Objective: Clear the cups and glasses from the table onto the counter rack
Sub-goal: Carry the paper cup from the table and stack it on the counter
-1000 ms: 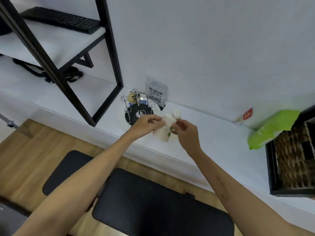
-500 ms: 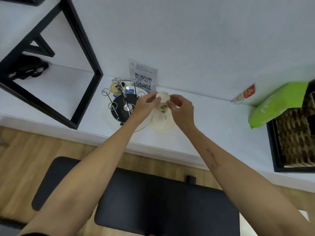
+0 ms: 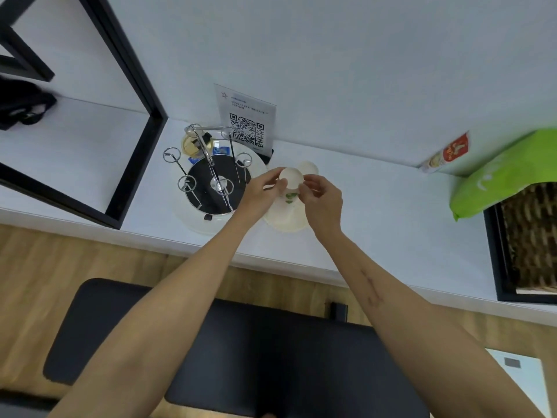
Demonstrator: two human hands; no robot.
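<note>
Both hands meet over the white bench [image 3: 376,206], just right of the round cup rack with thin chrome prongs on a black base [image 3: 215,188]. Between them is a small white paper cup with a green leaf print [image 3: 290,188], held upside down so its flat pale bottom faces up toward the head camera. The left hand [image 3: 260,194] pinches the cup's upper end from the left with curled fingers [image 3: 272,179], and the right hand [image 3: 322,200] pinches it from the right, its fingers likewise curled around the edge. The cup's wide mouth points down, but whether it touches the bench I cannot tell. A second white round shape [image 3: 309,168] peeks out just behind the cup, too hidden to identify. A white card with a QR code [image 3: 245,122] stands against the wall behind the rack. Farther right lie a red-and-white packet [image 3: 446,152] propped at the wall, a bright green plastic pack [image 3: 506,176] and a dark-framed woven basket [image 3: 530,242]. A black metal shelf frame [image 3: 132,86] rises at the left, and a black padded seat [image 3: 256,357] sits below the arms.
</note>
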